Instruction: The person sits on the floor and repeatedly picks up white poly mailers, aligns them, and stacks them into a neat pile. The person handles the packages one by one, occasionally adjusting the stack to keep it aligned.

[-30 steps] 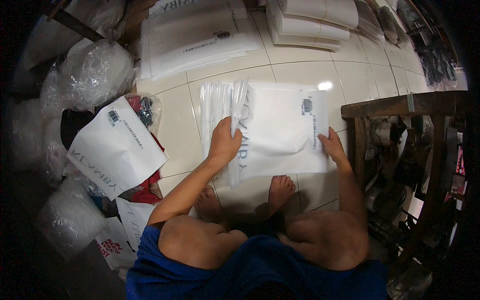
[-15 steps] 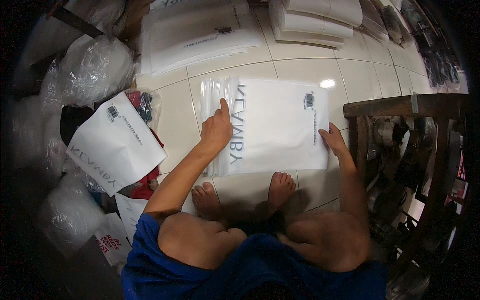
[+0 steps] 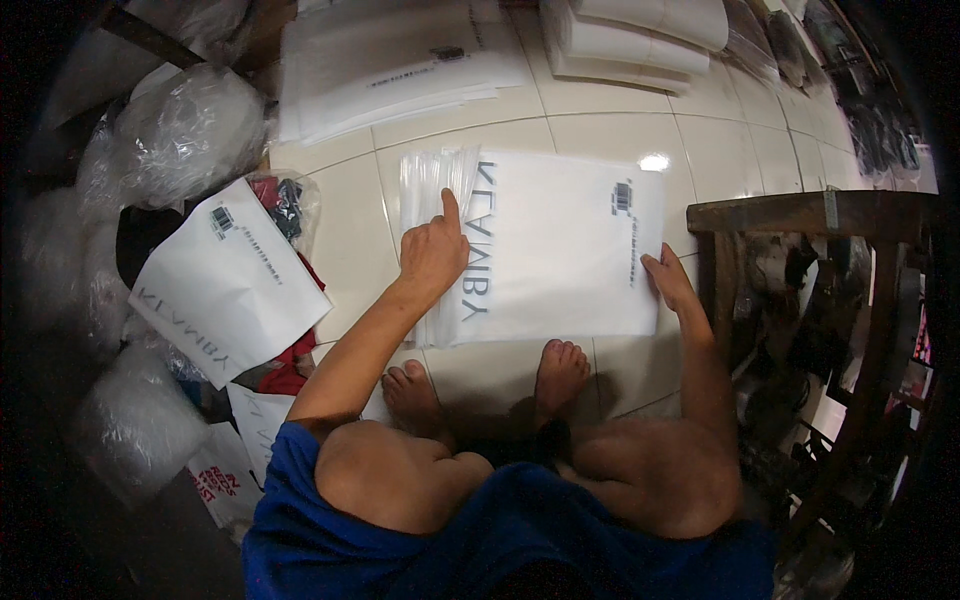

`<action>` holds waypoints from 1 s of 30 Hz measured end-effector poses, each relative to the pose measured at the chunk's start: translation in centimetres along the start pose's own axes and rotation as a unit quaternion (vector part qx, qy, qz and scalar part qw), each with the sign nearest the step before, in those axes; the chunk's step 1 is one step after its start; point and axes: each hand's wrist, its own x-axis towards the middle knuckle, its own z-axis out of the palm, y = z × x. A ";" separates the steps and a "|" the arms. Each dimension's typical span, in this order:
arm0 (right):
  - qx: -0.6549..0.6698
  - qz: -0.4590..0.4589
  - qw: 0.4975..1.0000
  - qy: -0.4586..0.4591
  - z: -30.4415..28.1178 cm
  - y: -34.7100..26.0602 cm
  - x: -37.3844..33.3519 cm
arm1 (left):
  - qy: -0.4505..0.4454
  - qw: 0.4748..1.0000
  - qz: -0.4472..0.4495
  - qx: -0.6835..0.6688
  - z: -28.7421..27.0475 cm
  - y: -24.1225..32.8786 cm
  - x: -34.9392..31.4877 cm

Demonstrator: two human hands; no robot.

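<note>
A stack of white plastic bags (image 3: pixel 570 250) with dark print lies on the tiles in front of my feet. Along its left side runs a strip of bunched, clear folded edges (image 3: pixel 425 180). My left hand (image 3: pixel 433 252) rests on that strip, index finger stretched out and the other fingers partly curled, holding nothing. At the stack's right edge, my right hand (image 3: pixel 668 277) pinches a white plastic bag, thumb on top and fingers beneath. How many layers it grips is hidden.
Another pile of white bags (image 3: pixel 390 85) lies at the far left, and rolled white sheets (image 3: pixel 630 45) at the far right. A loose printed bag (image 3: pixel 235 285) lies on clear-wrapped bundles (image 3: pixel 190 125) to the left. A wooden frame (image 3: pixel 790 213) stands close on the right.
The top bag's right edge has shifted slightly up and right with my right hand. My left hand stays almost in place on the bunched edges.
</note>
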 end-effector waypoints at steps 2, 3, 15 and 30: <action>0.006 -0.031 1.000 0.004 0.1 0.1 0.2 | 0.001 1.000 0.003 -0.013 -0.1 0.2 -0.1; -0.013 -0.015 1.000 -0.002 0.2 -0.3 0.2 | 0.002 1.000 0.002 -0.019 -0.3 0.2 -0.2; -0.106 -0.094 0.990 0.018 0.6 -0.4 1.3 | 0.018 0.999 -0.006 -0.040 -1.2 0.3 -0.6; -0.046 -0.014 0.998 0.032 -3.2 2.9 3.1 | 0.200 0.937 -0.262 -0.114 6.3 -9.1 -32.3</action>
